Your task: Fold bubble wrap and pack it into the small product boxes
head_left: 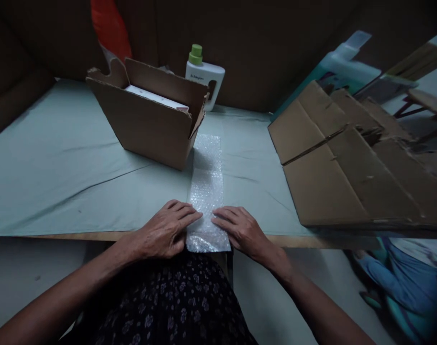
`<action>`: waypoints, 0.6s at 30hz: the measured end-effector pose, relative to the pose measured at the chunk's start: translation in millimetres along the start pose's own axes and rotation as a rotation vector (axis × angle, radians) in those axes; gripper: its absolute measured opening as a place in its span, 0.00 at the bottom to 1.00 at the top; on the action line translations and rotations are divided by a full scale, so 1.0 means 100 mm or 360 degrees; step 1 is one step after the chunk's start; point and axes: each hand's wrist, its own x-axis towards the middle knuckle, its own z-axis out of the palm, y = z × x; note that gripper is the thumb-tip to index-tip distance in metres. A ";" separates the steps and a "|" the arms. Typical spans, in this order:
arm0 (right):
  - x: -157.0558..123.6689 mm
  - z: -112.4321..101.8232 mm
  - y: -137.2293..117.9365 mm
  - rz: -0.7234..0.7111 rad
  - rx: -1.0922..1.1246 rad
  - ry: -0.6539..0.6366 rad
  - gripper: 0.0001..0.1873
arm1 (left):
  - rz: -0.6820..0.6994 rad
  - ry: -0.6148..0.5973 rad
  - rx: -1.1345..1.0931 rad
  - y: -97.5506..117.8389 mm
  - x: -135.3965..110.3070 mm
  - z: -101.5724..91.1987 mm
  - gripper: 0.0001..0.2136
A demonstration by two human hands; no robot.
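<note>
A narrow strip of clear bubble wrap (pixel 207 189) lies lengthwise on the cloth-covered table, its near end hanging slightly over the front edge. My left hand (pixel 170 227) is at the strip's left side, fingertips on top and thumb low by the edge, closed on the wrap. From the right side, my right hand (pixel 241 227) holds it too, with fingers bent over the top and the thumb mostly hidden. Just beyond my left hand stands an open cardboard box (pixel 150 124) with a flat white item (pixel 157 98) inside. The box touches or overlaps the strip's far left edge.
A white bottle with a green cap (pixel 204 79) stands behind the box, near an orange-red object (pixel 110 28). Several flattened cardboard boxes (pixel 322 167) lean at the right, before a teal bottle (pixel 347 67). Another person's blue-clad leg (pixel 401 273) shows at lower right.
</note>
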 end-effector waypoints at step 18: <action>0.07 -0.10 -0.03 0.0167 -0.0016 0.0461 0.17 | -0.1008 0.0131 -0.0061 -0.18 0.63 0.08 0.22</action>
